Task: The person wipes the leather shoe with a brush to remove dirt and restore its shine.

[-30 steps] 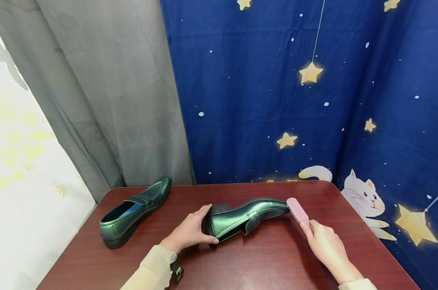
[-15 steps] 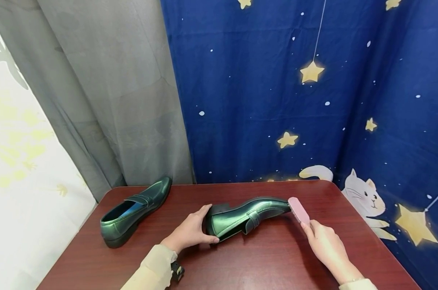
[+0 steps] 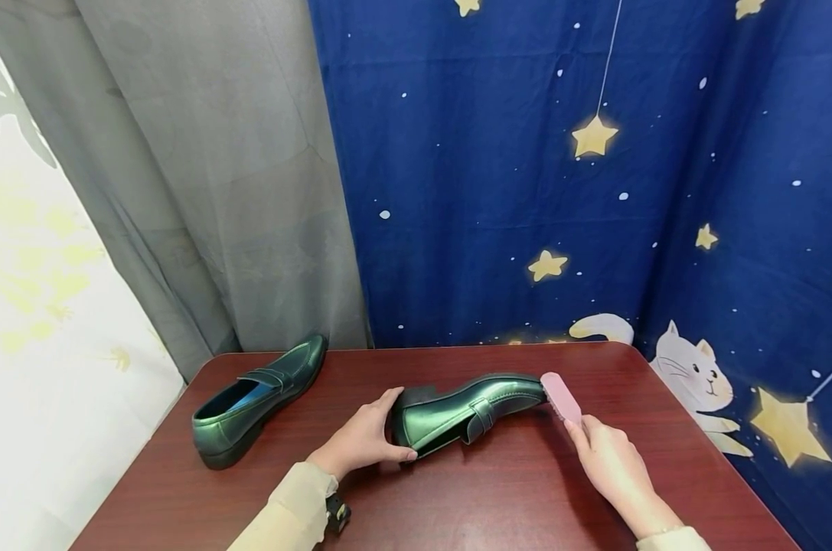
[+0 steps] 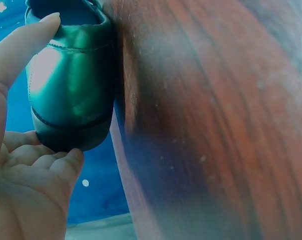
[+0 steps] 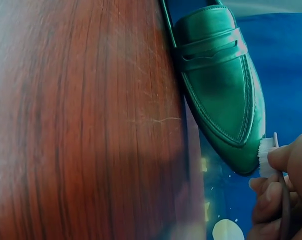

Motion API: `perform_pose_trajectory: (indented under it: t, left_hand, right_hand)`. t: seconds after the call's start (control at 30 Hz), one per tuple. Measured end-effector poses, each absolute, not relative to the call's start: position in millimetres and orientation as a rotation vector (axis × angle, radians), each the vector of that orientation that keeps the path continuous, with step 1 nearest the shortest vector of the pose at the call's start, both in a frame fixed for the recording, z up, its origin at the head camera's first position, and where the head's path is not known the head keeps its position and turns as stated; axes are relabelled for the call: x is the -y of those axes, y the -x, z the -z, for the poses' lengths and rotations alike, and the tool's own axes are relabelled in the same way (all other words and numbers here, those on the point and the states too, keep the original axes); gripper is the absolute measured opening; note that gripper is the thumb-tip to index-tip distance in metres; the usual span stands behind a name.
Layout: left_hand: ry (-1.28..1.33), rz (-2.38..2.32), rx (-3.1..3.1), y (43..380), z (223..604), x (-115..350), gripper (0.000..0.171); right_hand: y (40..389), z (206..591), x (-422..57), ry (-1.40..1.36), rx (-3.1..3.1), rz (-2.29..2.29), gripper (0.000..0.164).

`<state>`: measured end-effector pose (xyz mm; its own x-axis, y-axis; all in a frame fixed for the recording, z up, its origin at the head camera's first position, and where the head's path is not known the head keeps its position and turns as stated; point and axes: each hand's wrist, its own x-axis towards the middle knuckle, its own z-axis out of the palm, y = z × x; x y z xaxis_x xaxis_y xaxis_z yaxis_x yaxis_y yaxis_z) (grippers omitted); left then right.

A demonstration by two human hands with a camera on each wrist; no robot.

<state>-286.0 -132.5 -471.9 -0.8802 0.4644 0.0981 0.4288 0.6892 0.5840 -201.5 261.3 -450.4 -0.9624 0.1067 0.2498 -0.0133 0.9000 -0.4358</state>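
Observation:
A shiny green loafer lies on its side in the middle of the table, toe to the right. My left hand grips it round the heel, thumb on the opening's rim and fingers at the sole side, as the left wrist view shows on the shoe's heel. In my right hand is a pink brush, held by its handle. Its white bristles touch the toe of the loafer in the right wrist view. The fingers of my right hand curl round the handle.
The other green loafer stands upright at the table's left. The reddish-brown table ends at a back edge before a grey curtain and a blue star-patterned curtain.
The brush in my right hand shifts slightly right, then back left along the toe of the loafer. My left hand and both shoes stay in place.

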Motion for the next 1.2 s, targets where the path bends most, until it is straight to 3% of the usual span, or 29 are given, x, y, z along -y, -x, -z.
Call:
perform_pose_trajectory:
  t: [1.2]
  left_hand:
    - [-0.761, -0.94, -2.851, 288.0, 471.8, 132.1, 0.114]
  right_hand:
    - [213.2, 439.6, -188.8, -0.077, 2.798, -0.699, 0.02]
